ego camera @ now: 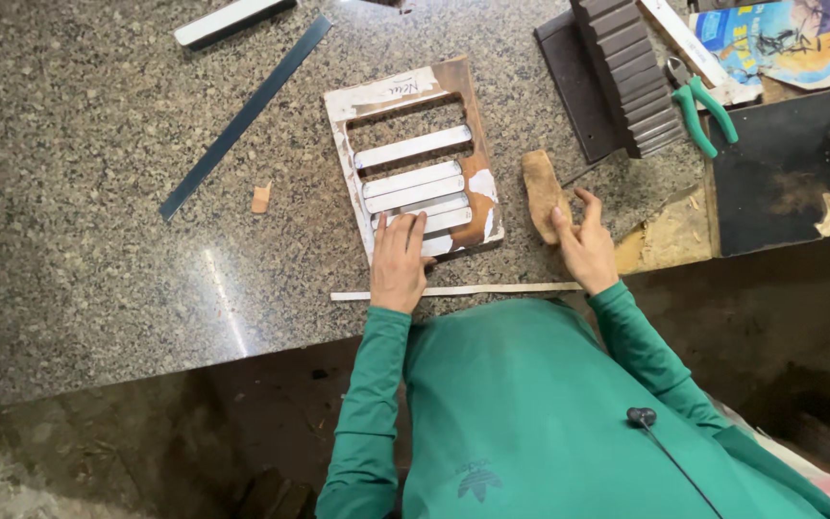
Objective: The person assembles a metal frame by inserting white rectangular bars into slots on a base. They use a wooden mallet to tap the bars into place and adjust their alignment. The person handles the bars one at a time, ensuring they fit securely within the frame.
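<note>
Left hand [400,261] lies flat, fingers loose, pressing the slotted brown board [418,159]; right hand [583,245] touches, perhaps lightly grasps, the tan block [541,190] on the counter [79,192].

Even daylight, glare streak, wide-angle edge distortion

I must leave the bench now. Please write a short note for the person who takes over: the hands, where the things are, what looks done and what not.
Left hand: flat, palm down, pressing the lowest strips in the brown slotted frame; no grip on anything.
Right hand: fingers on the tan oblong piece beside the frame, not lifted.
Frame lies on the granite bench. Pale strips fill the lower slots; the top slot is open.
A thin pale strip lies along the bench edge.
Green-handled pliers lie upper right.
</note>
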